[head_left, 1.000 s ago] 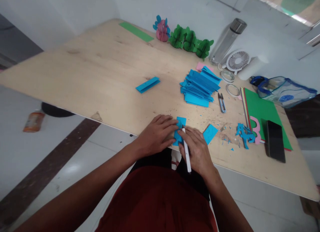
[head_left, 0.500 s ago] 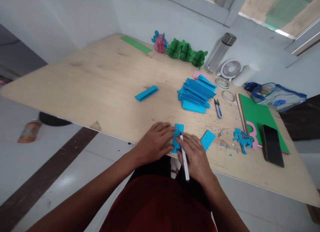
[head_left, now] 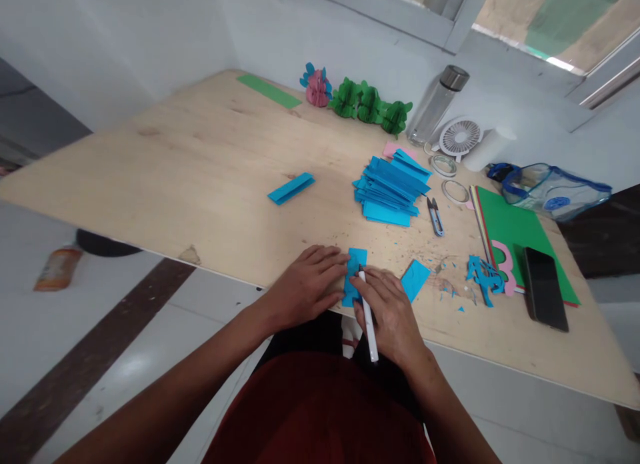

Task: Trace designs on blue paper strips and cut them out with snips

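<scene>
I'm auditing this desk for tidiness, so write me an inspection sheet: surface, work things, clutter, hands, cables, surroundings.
Surface: wooden tabletop, dark specks and blue bits near the hands.
Work things: white pen, blue paper strip partly covered by fingers, second blue strip, blue folded stack.
Clutter: blue offcuts, pink cutout, snips; phone partly on green sheet.
Left hand: resting at the strip's left side.
Right hand: holding the pen, tip end over the strip.
Cables: nothing seen.
Surroundings: white wall behind, white fan and clear bottle near it; orange bottle on the floor.
</scene>
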`<state>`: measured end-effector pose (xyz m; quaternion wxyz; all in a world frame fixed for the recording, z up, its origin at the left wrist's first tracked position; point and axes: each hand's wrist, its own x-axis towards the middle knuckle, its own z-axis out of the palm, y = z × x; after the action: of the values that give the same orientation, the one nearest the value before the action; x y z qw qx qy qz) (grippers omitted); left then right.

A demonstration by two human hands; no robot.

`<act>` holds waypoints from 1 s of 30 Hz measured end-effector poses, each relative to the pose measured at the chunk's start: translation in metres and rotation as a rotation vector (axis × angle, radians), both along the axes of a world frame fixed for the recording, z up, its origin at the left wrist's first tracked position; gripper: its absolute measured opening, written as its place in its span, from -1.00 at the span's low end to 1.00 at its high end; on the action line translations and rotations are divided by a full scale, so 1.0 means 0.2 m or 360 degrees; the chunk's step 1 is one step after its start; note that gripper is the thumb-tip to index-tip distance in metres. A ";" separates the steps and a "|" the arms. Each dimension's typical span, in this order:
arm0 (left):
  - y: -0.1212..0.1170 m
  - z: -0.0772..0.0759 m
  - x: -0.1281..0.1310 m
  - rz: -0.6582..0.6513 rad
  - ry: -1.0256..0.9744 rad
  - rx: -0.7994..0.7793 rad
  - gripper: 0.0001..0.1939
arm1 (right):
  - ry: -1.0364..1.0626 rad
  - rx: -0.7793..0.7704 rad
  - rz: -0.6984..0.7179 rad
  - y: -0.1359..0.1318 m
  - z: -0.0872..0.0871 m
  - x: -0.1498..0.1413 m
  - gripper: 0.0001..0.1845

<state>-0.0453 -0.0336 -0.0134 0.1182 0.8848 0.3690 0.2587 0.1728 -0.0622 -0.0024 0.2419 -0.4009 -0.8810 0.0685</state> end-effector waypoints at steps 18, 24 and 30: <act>0.01 -0.04 -0.02 -0.0028 -0.0038 0.0102 -0.60 | -0.0054 0.0004 0.0002 0.00 0.00 -0.01 -0.56; -0.02 -0.05 -0.02 -0.0020 -0.0167 0.0371 -0.81 | -0.0087 0.0020 0.0008 0.00 0.00 -0.01 -0.55; -0.03 -0.05 -0.01 -0.0069 -0.0203 0.0524 -0.85 | -0.0096 0.0033 0.0004 0.00 0.00 -0.01 -0.57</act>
<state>-0.0473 -0.0401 -0.0236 0.0005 0.8818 0.2942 0.3686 0.1717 -0.0622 -0.0031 0.2193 -0.3990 -0.8891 0.0475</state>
